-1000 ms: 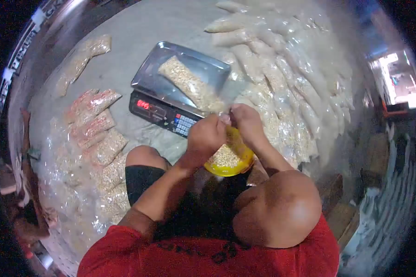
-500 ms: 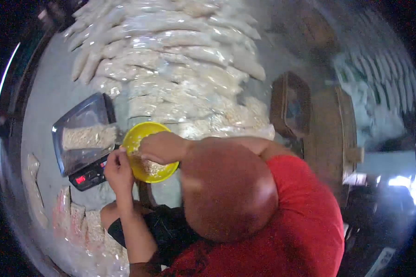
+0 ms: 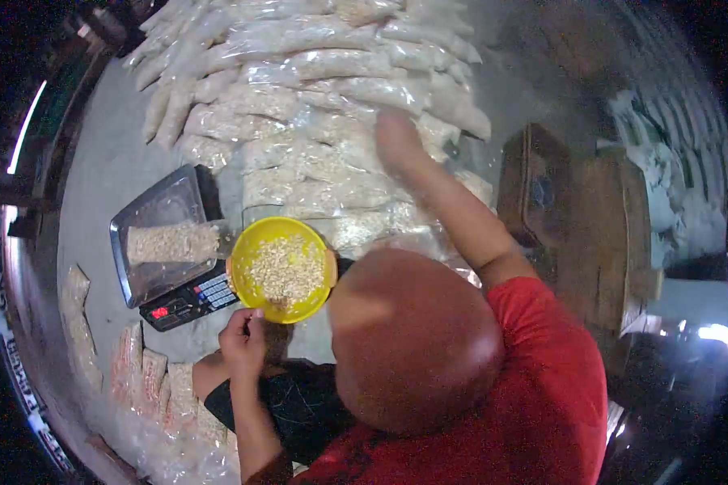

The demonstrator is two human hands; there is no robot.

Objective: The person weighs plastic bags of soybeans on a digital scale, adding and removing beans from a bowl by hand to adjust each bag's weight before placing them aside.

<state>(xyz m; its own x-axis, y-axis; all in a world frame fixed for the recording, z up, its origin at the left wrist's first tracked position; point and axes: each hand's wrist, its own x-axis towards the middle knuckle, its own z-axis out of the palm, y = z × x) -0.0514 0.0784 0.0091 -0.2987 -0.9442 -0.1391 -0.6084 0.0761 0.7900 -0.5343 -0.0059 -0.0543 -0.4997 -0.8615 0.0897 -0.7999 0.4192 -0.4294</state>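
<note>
My left hand [image 3: 242, 339] is closed beside the lower left rim of a yellow bowl [image 3: 326, 241], its fingertips pressed together; whatever they pinch is too small to name. Pale, chopped pieces [image 3: 281, 271] lie in the bowl. Stretched out over the rows of filled clear bags [image 3: 332, 129], my right hand [image 3: 399, 139] is blurred, so its fingers cannot be made out. Left of the bowl, a filled clear bag [image 3: 170, 243] lies on the metal tray of a digital scale [image 3: 188, 303] with a lit red display.
More filled bags lie at the lower left [image 3: 150, 380], some with red print, and a narrow one at the far left [image 3: 79, 323]. A brown basket [image 3: 534, 186] and wooden boards [image 3: 603, 234] stand at the right. My knee is below the scale.
My right hand has left the bowl and moved up and right over the bags. My left hand has shifted down along the bowl's edge. The view had earlier swung round to the right.
</note>
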